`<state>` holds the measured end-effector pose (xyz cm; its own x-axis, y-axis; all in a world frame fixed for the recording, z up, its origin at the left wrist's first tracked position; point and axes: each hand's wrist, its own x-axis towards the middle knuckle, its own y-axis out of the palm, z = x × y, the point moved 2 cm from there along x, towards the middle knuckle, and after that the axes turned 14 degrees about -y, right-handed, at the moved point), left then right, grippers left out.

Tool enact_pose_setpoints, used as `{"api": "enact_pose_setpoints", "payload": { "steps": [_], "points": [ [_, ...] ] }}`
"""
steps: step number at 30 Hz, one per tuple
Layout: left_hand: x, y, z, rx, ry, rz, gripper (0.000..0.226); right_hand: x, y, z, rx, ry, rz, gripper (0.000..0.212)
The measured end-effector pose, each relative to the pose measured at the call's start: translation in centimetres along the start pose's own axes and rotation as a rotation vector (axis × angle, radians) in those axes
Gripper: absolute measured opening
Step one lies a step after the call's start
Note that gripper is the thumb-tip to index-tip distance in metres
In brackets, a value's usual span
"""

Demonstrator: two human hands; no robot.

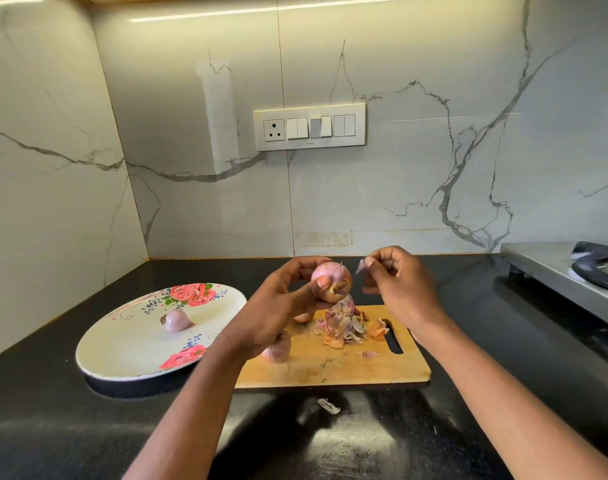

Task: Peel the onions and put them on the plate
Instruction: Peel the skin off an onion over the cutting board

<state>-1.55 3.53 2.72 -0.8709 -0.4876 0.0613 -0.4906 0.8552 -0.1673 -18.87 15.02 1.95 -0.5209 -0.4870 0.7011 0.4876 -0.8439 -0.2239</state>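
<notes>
The left hand (281, 306) holds a partly peeled onion (331, 283) up above the wooden cutting board (333, 362), its grip grasping the bulb with the thumb laid across the front and the fingers curled behind it; the root end faces toward the camera and a strip of loose skin hangs down from it. Just to the right, apart from the bulb, the right hand (403, 289) has its grip clenched on a small scrap of onion skin (362, 265), pinched between thumb and fingertips. Below the two hands, a pile of peelings (345, 323) lies on the far part of the board, next to its handle slot (392, 336), and a few stray flakes sit nearby on the wood. An unpeeled onion (277, 349) rests at the board's left edge, partly hidden behind the left wrist, and part of another onion (302, 317) shows behind that hand. To the left, a white plate (122, 351) with rose prints stands on the black counter (53, 410), touching or just beside the board, and one peeled onion (177, 320) lies near its middle. A single bit of skin (328, 406) lies on the counter in front of the board. A switch panel (309, 127) is set in the marble wall, and a steel stove (572, 268) stands at the right.
</notes>
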Motion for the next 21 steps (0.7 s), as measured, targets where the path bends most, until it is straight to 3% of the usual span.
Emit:
{"api": "enact_pose_setpoints", "payload": {
  "steps": [5,7,15,21],
  "points": [
    [0.3,-0.4,0.1,-0.057,-0.02,-0.044,0.037,-0.7,0.5,0.0,-0.314,-0.071,0.365,0.013],
    [0.4,-0.5,0.2,-0.055,-0.037,-0.056,0.034,-0.9,0.8,0.3,-0.362,-0.11,0.401,0.017],
    [0.4,-0.6,0.3,-0.042,-0.053,-0.093,0.034,-0.6,0.6,2.5,0.072,-0.168,0.176,0.015],
    [0.3,-0.4,0.3,-0.071,-0.043,-0.104,0.049,-1.0,1.1,2.6,-0.013,-0.287,0.136,0.021]
  ]
}}
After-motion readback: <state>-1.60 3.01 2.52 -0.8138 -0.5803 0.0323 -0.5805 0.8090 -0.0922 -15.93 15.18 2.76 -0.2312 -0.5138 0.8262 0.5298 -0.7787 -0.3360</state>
